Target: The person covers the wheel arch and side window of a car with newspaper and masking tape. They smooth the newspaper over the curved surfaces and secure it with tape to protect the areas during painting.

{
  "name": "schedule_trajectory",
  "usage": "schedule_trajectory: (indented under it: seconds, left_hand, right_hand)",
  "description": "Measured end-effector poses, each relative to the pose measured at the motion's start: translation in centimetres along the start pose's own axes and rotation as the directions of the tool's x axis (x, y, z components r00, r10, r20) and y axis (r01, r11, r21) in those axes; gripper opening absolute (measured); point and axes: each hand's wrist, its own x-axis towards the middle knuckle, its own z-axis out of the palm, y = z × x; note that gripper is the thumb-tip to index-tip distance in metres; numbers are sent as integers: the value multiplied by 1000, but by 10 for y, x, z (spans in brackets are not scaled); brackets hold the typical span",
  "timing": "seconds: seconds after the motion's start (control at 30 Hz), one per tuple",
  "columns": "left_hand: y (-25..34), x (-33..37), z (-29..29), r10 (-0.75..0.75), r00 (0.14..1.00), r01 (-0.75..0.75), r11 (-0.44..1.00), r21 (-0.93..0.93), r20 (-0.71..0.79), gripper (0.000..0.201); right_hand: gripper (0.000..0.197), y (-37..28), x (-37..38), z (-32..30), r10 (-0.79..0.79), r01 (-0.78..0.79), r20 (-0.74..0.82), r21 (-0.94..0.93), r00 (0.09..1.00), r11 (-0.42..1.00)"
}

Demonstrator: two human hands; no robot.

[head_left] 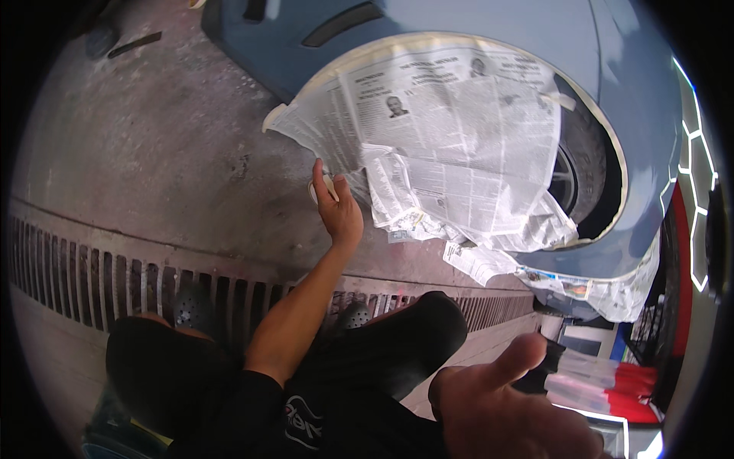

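Note:
My left hand [342, 216] reaches forward beside the lower left edge of the newspaper sheets [459, 138]. It grips a roll of cream masking tape [331, 188], partly hidden behind the fingers, with the index finger pointing up along it. Those sheets cover most of the wheel arch of a blue-grey car [520, 27], and a cream tape strip [428, 40] runs along their curved upper edge. Close to the camera at the lower right is my right hand [520, 413], its thumb spread wide and nothing seen in it; the other fingers are partly out of sight.
A tyre [589, 161] shows behind the paper at the right. More newspaper [619, 294] hangs from the car's lower edge. Between my grey clogs [191, 306] and the car, a slotted floor drain [99, 275] crosses the concrete. Red and white material [612, 386] lies at the lower right.

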Motion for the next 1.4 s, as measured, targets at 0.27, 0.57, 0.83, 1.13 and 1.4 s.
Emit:
schedule_trajectory:
  seconds: [0.27, 0.57, 0.83, 1.13, 1.4]
  left_hand:
    - [-11, 78, -23, -30, 977, 2, 991, -130, -213, 45]
    - [65, 149, 14, 423, 879, -337, 877, 342, -219, 36]
    - [69, 172, 20, 387, 893, -288, 883, 371, -229, 52]
    - [98, 161, 43, 341, 906, -295, 933, 206, -249, 46]
    - [66, 174, 27, 260, 915, -192, 953, 234, -309, 41]
  right_hand:
    - [104, 77, 15, -17, 43, 8, 214, -236, 976, 972]
    - [38, 160, 2, -56, 294, -297, -83, -477, 952, 827]
    - [25, 182, -4, -66, 295, -202, 26, -672, 955, 713]
    - [20, 188, 0, -66, 316, -174, 64, -724, 947, 668]
    - [29, 195, 2, -61, 284, -105, 112, -754, 952, 648]
